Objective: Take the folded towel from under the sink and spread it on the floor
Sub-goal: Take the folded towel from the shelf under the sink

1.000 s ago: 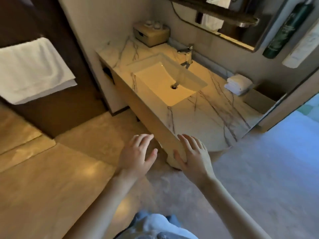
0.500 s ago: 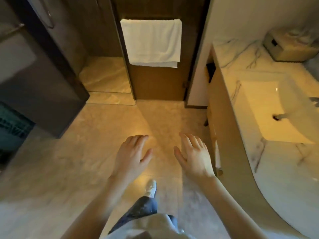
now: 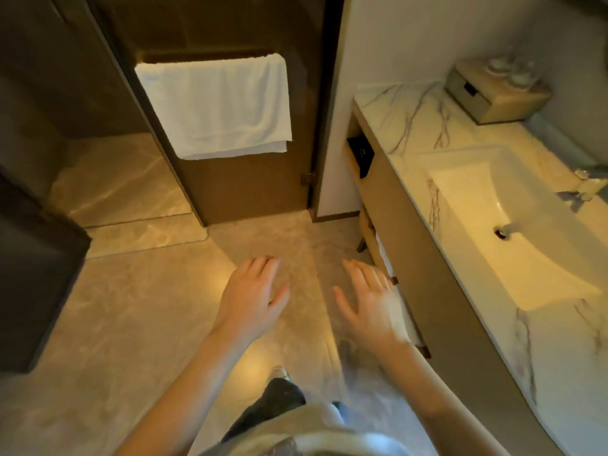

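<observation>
Our left hand (image 3: 251,297) and right hand (image 3: 370,302) hover relaxed, holding nothing, over wide floor (image 3: 131,307) beside the counter (image 3: 411,126) edge; a pale sliver beneath that edge is perhaps the folded towel (image 3: 382,250).

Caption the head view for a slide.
Left hand and right hand hover open above beige stone floor beside white marble vanity.

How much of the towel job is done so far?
Nothing looks done yet: no towel lies on the floor. In hand: the left hand and right hand are both open and empty, near the sink cabinet. Left: pull out the folded towel, not clearly in view, from under the sink, then spread it out.
</observation>
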### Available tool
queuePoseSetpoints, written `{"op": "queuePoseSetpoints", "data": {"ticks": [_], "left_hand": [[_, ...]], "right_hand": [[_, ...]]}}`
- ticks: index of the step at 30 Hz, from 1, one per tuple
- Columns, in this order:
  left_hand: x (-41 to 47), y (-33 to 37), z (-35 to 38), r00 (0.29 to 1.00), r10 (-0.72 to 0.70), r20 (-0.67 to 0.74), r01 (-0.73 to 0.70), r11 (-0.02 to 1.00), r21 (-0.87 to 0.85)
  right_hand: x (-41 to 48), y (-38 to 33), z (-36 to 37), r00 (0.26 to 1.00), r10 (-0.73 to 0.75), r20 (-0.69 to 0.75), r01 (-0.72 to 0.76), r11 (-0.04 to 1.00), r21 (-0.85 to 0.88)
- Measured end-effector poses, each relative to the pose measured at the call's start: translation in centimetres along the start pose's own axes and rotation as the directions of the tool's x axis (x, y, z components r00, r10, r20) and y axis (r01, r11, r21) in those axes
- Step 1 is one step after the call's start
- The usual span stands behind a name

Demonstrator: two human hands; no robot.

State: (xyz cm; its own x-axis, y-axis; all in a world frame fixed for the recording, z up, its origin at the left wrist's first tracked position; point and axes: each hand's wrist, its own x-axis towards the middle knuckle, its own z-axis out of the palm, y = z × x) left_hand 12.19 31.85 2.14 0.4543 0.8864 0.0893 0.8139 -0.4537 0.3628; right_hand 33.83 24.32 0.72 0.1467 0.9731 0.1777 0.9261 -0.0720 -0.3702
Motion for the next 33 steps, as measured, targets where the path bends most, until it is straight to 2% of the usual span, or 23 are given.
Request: {"op": "queuePoseSetpoints", "data": {"ticks": [7,13,20,26,33], "left_hand": [[12.4,1.0,0.6,0.936,0.318,0.152,-0.312,0.948,-0.068],[19.3,3.9,4.9,0.824,0.494,0.277,-0.473,0.870,-0.141],[25.7,7.1,6.9,0.715,0.630,0.302,-0.619,0.772,-0.146],[29.6,9.5,7.5,0.557,0.755,0.347,-0.745,0.639,-0.194],[31.4,11.4,10.6,0.261,0.897,0.358,-0.880,0.373,-0.293]], "right_hand": [[4.1,1.3,-1.0,0.946,0.317,-0.065,-0.321,0.945,-0.064],[5.0,5.2,-0.1,0.854,0.513,-0.086,-0.517,0.856,-0.026],[7.9,7.9,0.6,0.738,0.655,-0.163,-0.661,0.750,0.019],[8.6,8.1,-0.2,0.581,0.762,-0.287,-0.778,0.623,0.077],[7.6,7.0,2.0,0.333,0.866,-0.373,-0.913,0.395,0.100]]}}
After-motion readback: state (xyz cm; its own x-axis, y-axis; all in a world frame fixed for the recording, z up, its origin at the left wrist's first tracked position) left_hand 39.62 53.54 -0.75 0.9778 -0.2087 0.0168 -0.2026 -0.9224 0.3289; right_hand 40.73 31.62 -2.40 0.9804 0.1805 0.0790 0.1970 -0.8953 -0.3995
